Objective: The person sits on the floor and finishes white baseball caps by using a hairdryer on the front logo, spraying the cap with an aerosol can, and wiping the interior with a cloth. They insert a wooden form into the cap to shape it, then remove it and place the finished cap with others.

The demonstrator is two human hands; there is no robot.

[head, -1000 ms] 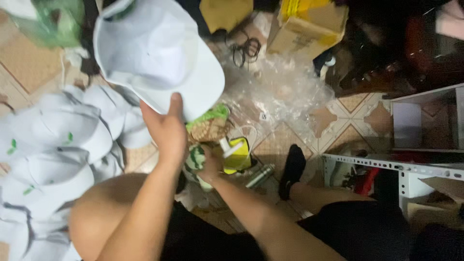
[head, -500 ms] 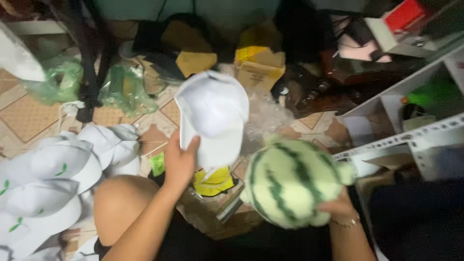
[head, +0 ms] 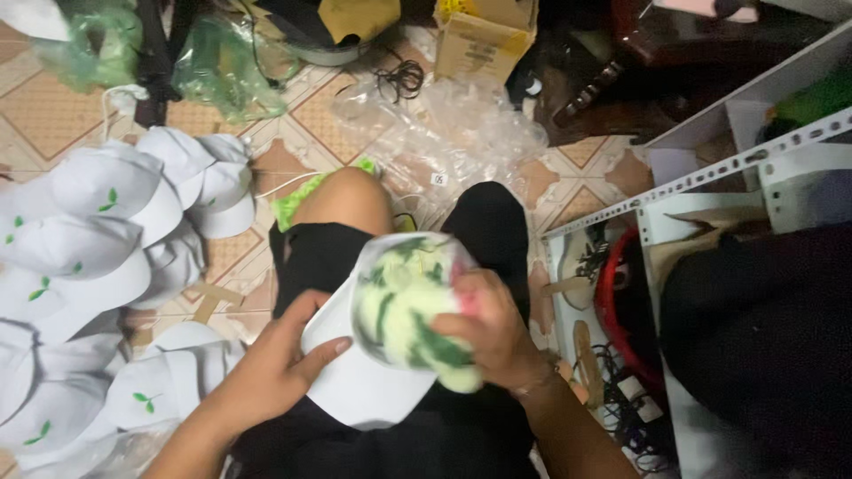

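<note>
White fabric: one white cap (head: 355, 390) lies across the person's lap, brim toward the lower left, long axis slanting up-right. One round green-striped plush (head: 410, 310), blurred, sits pressed into its crown. The left hand (head: 271, 372) cups the cap's edge, fingers half curled; the right hand (head: 497, 333) grips the plush firmly. Roughly ten leaf-marked caps (head: 98, 266) are heaped at the floor's left edge.

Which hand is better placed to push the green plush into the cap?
Right, probably. The right hand already grips the green plush over the white cap; the left hand holds the cap's edge.
</note>
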